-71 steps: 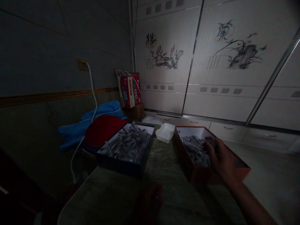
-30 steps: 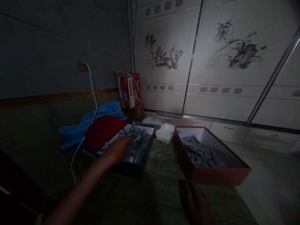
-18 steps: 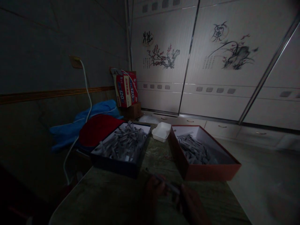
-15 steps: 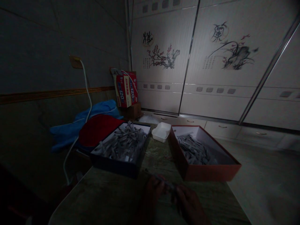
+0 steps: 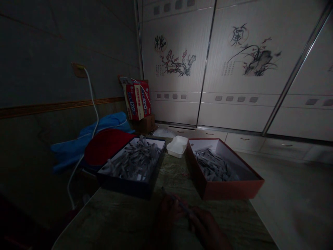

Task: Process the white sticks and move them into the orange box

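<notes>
Low over the table, my left hand (image 5: 168, 207) has its fingers closed around a thin, pale stick-like piece (image 5: 184, 207) with a dark tip pointing away to the left. My right hand (image 5: 206, 222) pinches the near end of the same piece. It is too dark to tell its exact kind. A dark blue box (image 5: 127, 185) ahead on the left holds a heap of similar slim, greyish pieces (image 5: 137, 158). In the orange-brown box (image 5: 231, 191) ahead on the right lie more such pieces (image 5: 212, 165).
Between the boxes stands a small white tray (image 5: 177, 147) on the table (image 5: 125, 218). Red fabric (image 5: 106, 146) and blue fabric (image 5: 70, 149) lie left, crossed by a white cable (image 5: 91, 93). Behind are a red carton (image 5: 139, 100) and sliding cabinet doors (image 5: 177, 111).
The view has shifted slightly. The thin piece, blurred between my hands before, now shows as a straight diagonal line with its dark tip in sight. Both hands stay close together.
</notes>
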A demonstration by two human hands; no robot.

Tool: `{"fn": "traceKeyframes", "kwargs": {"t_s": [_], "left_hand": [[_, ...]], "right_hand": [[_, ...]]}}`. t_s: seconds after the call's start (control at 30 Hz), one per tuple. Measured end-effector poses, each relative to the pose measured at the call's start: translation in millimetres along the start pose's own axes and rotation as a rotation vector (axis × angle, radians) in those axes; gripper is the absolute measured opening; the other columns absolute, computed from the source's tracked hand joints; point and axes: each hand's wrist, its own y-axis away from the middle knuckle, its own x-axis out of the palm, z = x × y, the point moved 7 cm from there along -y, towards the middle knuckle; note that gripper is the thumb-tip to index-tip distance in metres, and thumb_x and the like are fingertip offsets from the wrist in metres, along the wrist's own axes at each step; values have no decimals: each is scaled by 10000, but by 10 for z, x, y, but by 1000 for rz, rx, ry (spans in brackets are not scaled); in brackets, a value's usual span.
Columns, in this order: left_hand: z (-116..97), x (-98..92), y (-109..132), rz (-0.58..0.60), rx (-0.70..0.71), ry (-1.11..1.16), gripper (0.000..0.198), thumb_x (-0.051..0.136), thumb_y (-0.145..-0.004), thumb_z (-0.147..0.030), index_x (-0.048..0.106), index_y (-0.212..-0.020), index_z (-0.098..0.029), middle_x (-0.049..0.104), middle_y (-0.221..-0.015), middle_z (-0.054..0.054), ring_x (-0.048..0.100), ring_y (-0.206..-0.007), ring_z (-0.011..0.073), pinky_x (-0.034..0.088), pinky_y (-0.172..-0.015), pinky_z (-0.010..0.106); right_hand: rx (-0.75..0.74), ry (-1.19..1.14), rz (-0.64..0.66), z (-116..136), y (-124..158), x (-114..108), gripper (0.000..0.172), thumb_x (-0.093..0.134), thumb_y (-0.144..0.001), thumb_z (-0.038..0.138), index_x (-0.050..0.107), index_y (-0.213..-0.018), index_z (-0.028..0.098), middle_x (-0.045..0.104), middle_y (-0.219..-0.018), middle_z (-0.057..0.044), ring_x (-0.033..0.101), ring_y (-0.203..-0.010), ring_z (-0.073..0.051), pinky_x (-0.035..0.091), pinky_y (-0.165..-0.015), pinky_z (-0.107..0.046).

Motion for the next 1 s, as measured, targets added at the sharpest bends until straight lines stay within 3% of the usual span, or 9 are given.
{"fn": "traceKeyframes", "kwargs": {"t_s": [0.13, 0.27, 0.47, 0.53, 0.6, 0.7, 0.8, 0.9, 1.0], "left_hand": [[34, -17, -1, -74, -55, 10, 409, 781, -518, -473, 591, -734, -182, 717, -710, 54, 691, -737, 275, 538, -706, 420], [81, -37, -8, -98, -91, 21, 443, 799, -480, -468, 586, -730, -172, 719, -700, 68, 695, -718, 277, 539, -695, 407], [152, -93, 18, -179, -104, 94, 430, 811, -463, -420, 584, -734, -174, 717, -691, 78, 691, -670, 263, 542, -666, 381], [188, -101, 35, -208, -121, 77, 447, 814, -451, -421, 579, -749, -184, 718, -696, 79, 693, -682, 278, 540, -659, 387], [213, -78, 60, -212, -124, 72, 452, 809, -463, -432, 570, -771, -204, 722, -715, 77, 697, -727, 294, 537, -674, 392], [221, 6, 111, -187, -110, 59, 456, 786, -519, -456, 550, -830, -219, 722, -744, 71, 697, -771, 291, 534, -687, 388], [225, 125, 143, -131, -112, 51, 468, 746, -581, -488, 526, -879, -203, 713, -752, 61, 700, -780, 277, 531, -698, 388], [240, 188, 143, -111, -119, 60, 473, 737, -601, -490, 509, -889, -194, 705, -726, 58, 702, -767, 271, 526, -709, 385], [275, 181, 139, -136, -129, 53, 492, 737, -600, -491, 497, -906, -190, 709, -721, 62, 703, -763, 268, 523, -713, 379]], "right_hand": [[-14, 81, -46, 66, -4, 10, 399, 348, -924, 427, 610, -765, 172, 641, -648, -30, 588, -587, -149, 408, -563, -212], [-47, 156, -86, 67, 1, 34, 358, 334, -937, 377, 638, -881, 196, 705, -803, -80, 654, -715, -177, 454, -655, -222], [-172, 456, -186, 50, 50, 37, 370, 342, -902, 368, 664, -835, 200, 710, -718, -112, 655, -635, -221, 464, -594, -275], [-98, 316, -154, 40, 62, 21, 352, 361, -903, 386, 660, -856, 206, 716, -765, -99, 664, -692, -213, 460, -620, -265], [30, 63, -98, 11, 78, 25, 397, 378, -898, 446, 650, -749, 199, 691, -674, -64, 642, -631, -174, 437, -579, -233], [224, -401, -20, -70, 119, 90, 509, 455, -780, 618, 604, -582, 174, 531, -433, 7, 432, -361, -92, 297, -395, -194], [377, -754, 27, -173, 171, 171, 473, 602, -638, 627, 615, -576, 158, 420, -378, 58, 284, -311, -50, 200, -358, -178], [367, -789, 25, -213, 205, 179, 452, 644, -629, 599, 632, -592, 148, 396, -390, 67, 313, -338, -50, 252, -386, -176], [242, -493, -69, -225, 241, 126, 511, 524, -742, 637, 643, -602, 161, 491, -416, 22, 430, -372, -83, 339, -415, -191]]}}
